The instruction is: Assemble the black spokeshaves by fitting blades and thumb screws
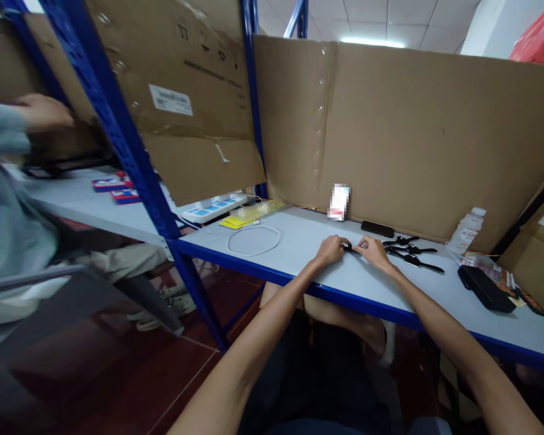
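Over the middle of the grey table (299,235), my left hand (330,249) and my right hand (373,251) come close together. Between their fingertips is a small dark thing that looks like a black watch (350,248), mostly covered by the fingers. Both hands are closed on it, the left from its left end and the right from its right end. Just beyond my right hand lie several black watches (411,249) with straps spread out. A flat black case (377,229) lies behind them, near the cardboard wall.
A phone (339,202) leans against the cardboard wall (390,133). Left are a white cable (254,240), yellow packets (236,222) and a power strip (215,207). Right stand a bottle (466,231) and a black case (486,289). Beyond a blue post (118,121) sits another person (18,205).
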Tool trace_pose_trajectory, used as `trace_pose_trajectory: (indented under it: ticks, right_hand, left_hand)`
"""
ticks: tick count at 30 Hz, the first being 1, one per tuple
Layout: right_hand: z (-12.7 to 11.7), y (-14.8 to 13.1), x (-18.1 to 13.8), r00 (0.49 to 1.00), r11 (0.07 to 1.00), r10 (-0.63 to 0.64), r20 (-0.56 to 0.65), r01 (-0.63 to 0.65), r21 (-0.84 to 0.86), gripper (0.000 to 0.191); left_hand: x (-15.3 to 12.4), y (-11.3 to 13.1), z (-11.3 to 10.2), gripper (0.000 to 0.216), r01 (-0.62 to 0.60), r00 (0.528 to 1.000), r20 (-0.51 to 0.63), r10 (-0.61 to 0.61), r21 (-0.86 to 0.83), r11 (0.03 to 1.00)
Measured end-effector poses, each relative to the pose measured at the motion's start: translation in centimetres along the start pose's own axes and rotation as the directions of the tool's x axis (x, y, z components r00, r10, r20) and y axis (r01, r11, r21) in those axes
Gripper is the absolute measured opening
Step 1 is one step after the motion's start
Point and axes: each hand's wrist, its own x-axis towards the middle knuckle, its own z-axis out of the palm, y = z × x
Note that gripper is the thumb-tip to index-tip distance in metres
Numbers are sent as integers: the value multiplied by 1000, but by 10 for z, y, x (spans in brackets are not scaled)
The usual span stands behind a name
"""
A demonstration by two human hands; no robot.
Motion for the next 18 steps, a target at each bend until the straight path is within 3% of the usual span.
trace_pose_trajectory:
  ticks: [7, 18]
  right_hand:
    - [2, -1, 2, 993, 997, -77, 85, 76, 22, 26]
    - [1, 2, 5, 994, 992, -105, 38, 101, 80, 23]
  left_hand:
    - [0, -1, 0, 24, -3, 1000, 4, 3, -4, 1000]
    - [1, -1, 2, 27, 16, 1000, 18, -17, 36, 999]
